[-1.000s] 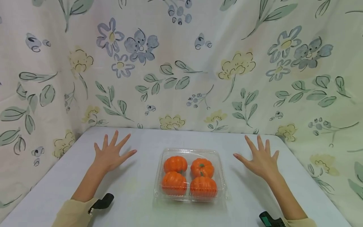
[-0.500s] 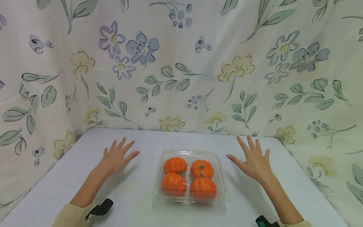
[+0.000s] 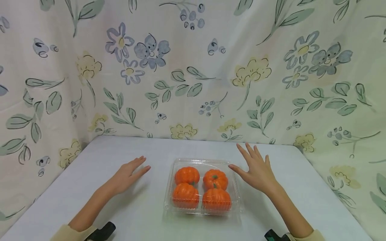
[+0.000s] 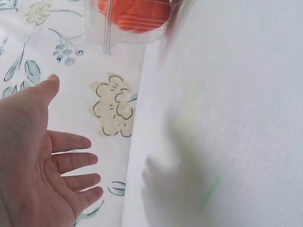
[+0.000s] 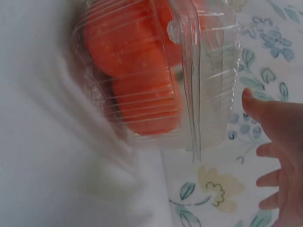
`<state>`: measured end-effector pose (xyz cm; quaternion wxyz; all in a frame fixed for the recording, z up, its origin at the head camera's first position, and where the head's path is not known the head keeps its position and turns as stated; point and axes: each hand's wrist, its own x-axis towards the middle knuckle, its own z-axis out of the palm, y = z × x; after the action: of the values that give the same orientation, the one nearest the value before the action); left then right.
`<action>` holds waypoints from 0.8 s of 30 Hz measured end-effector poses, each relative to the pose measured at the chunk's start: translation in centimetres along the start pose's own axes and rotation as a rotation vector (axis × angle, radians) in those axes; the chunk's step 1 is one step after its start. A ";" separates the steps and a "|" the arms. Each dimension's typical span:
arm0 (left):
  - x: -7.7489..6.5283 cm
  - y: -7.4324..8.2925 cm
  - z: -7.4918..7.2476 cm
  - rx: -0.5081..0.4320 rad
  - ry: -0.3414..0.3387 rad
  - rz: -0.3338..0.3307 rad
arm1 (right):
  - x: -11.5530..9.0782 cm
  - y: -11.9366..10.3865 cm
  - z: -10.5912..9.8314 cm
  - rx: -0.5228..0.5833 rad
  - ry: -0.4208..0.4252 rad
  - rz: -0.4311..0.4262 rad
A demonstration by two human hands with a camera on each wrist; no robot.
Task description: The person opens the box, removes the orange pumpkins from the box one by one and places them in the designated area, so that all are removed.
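A clear plastic clamshell box (image 3: 201, 163) with its lid down sits mid-table, holding several orange pumpkins (image 3: 186, 194) with green stems. To its left my left hand (image 3: 128, 175) hovers above the table, fingers extended and thumb apart, touching nothing. Close by the box's right side is my right hand (image 3: 256, 169), fingers spread, the thumb tip near the upper right edge. In the right wrist view the box (image 5: 199, 94) appears close to the right hand (image 5: 284, 137), with a gap between them. The left wrist view has the left hand (image 4: 42, 156) farther from the box.
A white table (image 3: 141, 214) lies under everything. A floral curtain (image 3: 193, 67) hangs behind and at both sides of it. Dark wrist-worn devices show at the left sleeve (image 3: 101, 231) and the right sleeve (image 3: 275, 235).
My right hand has moved left toward the box. My left hand has lowered slightly and turned, its fingers coming closer together. The box has stayed in place.
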<state>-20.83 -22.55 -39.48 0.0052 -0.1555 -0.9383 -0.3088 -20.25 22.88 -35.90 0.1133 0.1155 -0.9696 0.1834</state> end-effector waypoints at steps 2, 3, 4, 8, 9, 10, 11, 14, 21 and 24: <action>-0.1 0.2 0.3 -0.036 0.011 0.030 | 0.1 -0.5 0.2 0.015 0.000 -0.019; -0.1 0.2 0.4 -0.058 0.014 0.044 | 0.1 -0.7 0.3 0.021 0.000 -0.029; -0.1 0.3 0.5 -0.084 0.015 0.058 | 0.2 -0.9 0.4 0.028 0.001 -0.041; 0.0 0.3 1.1 -0.194 -0.002 0.106 | 0.4 -1.7 0.8 0.045 0.002 -0.089; 0.0 0.3 1.2 -0.237 -0.017 0.117 | 0.4 -2.0 0.9 0.050 0.001 -0.101; 0.1 0.3 1.3 -0.282 -0.037 0.127 | 0.5 -2.2 1.0 0.055 -0.001 -0.111; 0.2 0.3 1.5 -0.330 -0.060 0.133 | 0.5 -2.5 1.1 0.060 -0.003 -0.121; 0.3 0.3 1.9 -0.504 -0.154 0.132 | 0.6 -3.3 1.4 0.078 -0.014 -0.144; 0.0 0.1 3.4 -0.796 -0.342 0.042 | 0.6 -5.0 2.2 0.136 -0.047 -0.187; -0.2 0.0 4.1 -0.899 -0.390 0.045 | 0.7 -5.8 2.5 0.159 -0.062 -0.208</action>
<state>-20.31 -20.16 -42.82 -0.2316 -0.2175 -0.6922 -0.6480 -19.79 16.55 -36.07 0.0920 0.2296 -0.9379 0.2432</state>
